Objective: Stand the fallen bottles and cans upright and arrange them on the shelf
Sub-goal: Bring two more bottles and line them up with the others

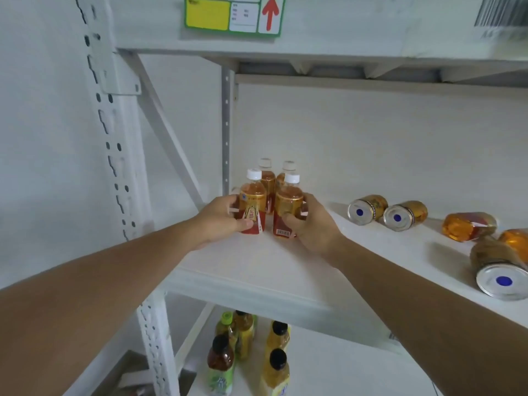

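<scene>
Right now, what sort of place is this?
Probably a shop stockroom or store aisle: white metal shelving stocked with drink bottles, a shelf label with a red arrow, and a barcode sticker.

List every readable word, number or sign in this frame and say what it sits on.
Red up arrow, no words: shelf tag on the upper beam.
Small print on that tag: too blurred to read.
Barcode sticker, top right: bars only, digits unreadable.
Front left bottle label: Chinese characters, blurred.
Front right bottle: small barcode, unreadable.
Fallen cans: blue dot, no text.
</scene>
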Demonstrator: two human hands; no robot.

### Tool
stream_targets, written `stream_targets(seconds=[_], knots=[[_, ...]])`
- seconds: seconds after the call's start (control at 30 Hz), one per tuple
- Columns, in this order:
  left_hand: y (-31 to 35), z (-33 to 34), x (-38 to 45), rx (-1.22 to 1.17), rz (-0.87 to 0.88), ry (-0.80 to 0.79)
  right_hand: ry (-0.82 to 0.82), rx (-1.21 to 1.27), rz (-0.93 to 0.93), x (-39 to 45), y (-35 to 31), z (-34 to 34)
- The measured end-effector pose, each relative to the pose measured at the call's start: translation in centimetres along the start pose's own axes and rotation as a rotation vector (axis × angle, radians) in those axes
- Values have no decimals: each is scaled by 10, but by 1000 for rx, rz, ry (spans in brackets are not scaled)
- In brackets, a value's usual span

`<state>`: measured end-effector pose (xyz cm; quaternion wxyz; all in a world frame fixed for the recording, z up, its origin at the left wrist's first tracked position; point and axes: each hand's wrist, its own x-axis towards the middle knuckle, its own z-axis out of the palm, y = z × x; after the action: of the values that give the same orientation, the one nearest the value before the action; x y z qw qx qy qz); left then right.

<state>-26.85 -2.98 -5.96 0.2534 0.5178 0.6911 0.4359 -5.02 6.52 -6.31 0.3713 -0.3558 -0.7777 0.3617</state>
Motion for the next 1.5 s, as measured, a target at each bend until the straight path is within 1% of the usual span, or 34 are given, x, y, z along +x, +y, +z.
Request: stream_targets(seconds=[0.1, 0.2, 0.3, 0.4, 0.57, 0.8, 1.07, 1.17, 1.3, 1.4, 1.5], knots=[[-4, 4, 6, 29, 45, -1, 45, -88, -63, 1, 6, 5], [-5, 8, 11, 39, 86, 17, 66, -140, -64, 6, 7, 9], [-5, 12, 15, 57, 120, 40, 36, -208, -43, 13, 8, 14], [-10, 15, 21, 20, 143, 68, 13, -269, -11, 13, 14, 18], [-15, 17, 32, 12, 138, 132, 9, -308, 11, 17, 17, 24], [-22, 20, 39, 24, 123, 96, 29, -405, 4, 22, 23, 28], [-23, 29, 40, 190, 67, 13, 6, -464, 3, 21, 25, 31], [-22, 33, 41, 343, 83, 57, 13, -421, 30, 19, 23, 32], [-17, 33, 32, 368, 96, 134, 55, -367, 66, 12, 15, 32], [-6, 25, 22, 490, 58, 142, 72, -454, 47, 2, 6, 27], [10, 5, 15, 558, -9, 150, 16, -595, 41, -2, -4, 12]])
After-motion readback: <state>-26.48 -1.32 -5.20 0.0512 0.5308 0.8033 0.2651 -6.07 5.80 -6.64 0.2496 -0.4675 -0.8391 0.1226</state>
